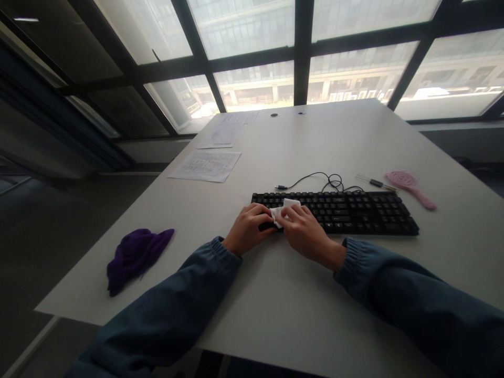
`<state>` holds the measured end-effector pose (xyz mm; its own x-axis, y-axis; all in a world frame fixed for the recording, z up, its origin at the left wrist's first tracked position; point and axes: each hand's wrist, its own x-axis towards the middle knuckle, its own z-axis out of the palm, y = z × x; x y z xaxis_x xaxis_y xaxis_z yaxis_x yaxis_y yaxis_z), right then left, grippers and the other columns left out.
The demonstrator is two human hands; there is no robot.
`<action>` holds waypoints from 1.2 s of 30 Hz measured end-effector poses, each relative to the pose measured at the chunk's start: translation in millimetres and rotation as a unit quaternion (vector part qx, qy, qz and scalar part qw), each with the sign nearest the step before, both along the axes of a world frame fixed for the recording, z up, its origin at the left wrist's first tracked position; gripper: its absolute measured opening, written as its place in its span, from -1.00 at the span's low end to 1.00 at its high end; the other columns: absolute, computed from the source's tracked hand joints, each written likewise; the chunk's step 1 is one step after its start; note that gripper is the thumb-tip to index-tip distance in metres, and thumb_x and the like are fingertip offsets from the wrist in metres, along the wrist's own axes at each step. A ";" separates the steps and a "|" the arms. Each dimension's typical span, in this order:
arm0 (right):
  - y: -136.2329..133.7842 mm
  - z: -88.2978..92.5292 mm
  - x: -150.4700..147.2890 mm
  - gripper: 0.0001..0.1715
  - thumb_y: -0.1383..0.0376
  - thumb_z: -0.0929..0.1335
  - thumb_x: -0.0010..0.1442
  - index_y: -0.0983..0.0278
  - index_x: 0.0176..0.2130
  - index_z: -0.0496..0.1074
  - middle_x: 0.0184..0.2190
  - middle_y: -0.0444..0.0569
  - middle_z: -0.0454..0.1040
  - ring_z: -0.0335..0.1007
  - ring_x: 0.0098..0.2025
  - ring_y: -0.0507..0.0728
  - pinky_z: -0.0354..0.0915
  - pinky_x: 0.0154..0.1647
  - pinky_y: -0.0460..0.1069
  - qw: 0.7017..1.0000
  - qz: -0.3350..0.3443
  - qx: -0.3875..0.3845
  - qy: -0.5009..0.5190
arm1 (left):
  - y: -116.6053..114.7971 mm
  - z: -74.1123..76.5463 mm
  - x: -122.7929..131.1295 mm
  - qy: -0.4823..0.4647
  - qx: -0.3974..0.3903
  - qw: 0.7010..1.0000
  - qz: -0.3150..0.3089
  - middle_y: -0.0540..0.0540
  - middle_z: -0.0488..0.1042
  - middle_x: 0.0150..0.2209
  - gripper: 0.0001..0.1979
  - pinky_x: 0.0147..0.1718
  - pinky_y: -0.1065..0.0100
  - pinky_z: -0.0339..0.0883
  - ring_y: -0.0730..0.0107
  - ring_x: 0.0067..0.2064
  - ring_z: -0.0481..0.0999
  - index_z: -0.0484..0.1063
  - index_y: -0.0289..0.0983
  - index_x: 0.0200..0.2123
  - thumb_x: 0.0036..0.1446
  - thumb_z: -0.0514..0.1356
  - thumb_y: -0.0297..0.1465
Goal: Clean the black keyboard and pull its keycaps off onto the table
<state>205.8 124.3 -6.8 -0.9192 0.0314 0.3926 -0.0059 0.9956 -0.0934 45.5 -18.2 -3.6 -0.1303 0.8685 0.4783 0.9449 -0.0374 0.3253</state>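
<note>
1. The step in hand looked like wiping: a white tissue (292,202) lay on the keys at the left end of the black keyboard (372,214), under the fingers.
2. The right hand (305,233) had its grip closed, seeming to pinch the tissue between thumb and fingers.
3. The left hand (250,229) sat curled over the keyboard's left end, its fingertips at the tissue's edge; whether its grip pinched the tissue or only steadied the keyboard, I could not tell.
4. The next move, as I judged it, called for light pressure along the keys, with the left hand bracing against sliding.
5. The keyboard stood on a white desk (275,304), its cable (334,184) looped loosely beyond the far edge.
6. Past its far right corner lay a thin dark-handled tool (376,182) and a pink hairbrush (403,179).
7. A crumpled purple cloth (136,257) rested near left; printed papers (207,165) lay farther off along the left edge.
8. Large dark-framed windows (244,26) filled the far side, with a dim floor (79,210) to the left.
</note>
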 end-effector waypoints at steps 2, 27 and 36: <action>0.2 0.0 -0.3 -0.71 0.45 0.27 0.30 0.31 -0.04 0.49 -0.13 0.11 0.44 0.22 -0.04 0.24 0.09 -0.03 0.10 1.000 0.003 -0.005 -0.004 | -0.1 0.0 -0.1 0.001 0.001 1.000 -0.002 -0.11 0.56 -0.20 -0.89 -0.08 0.14 0.41 0.23 -0.11 0.51 0.56 -0.22 -0.31 0.11 0.40 -0.34; 3.3 -1.0 3.3 -0.77 0.45 0.29 0.30 0.34 -0.11 0.50 -0.07 0.14 0.51 0.30 -0.02 0.26 0.19 -0.02 0.12 0.999 -0.037 0.004 0.013 | 1.3 3.0 1.0 -0.011 -0.006 1.000 -0.019 -0.11 0.54 -0.23 -0.87 -0.11 0.16 0.42 0.23 -0.14 0.48 0.54 -0.23 -0.29 0.11 0.39 -0.36; 4.1 -0.6 4.8 -0.75 0.46 0.26 0.32 0.36 -0.15 0.53 -0.08 0.14 0.59 0.44 -0.04 0.22 0.31 0.00 0.07 0.999 -0.021 -0.024 0.007 | 0.9 3.6 1.3 -0.016 -0.013 1.000 -0.018 -0.10 0.54 -0.23 -0.89 -0.09 0.15 0.41 0.22 -0.13 0.47 0.54 -0.22 -0.28 0.13 0.38 -0.35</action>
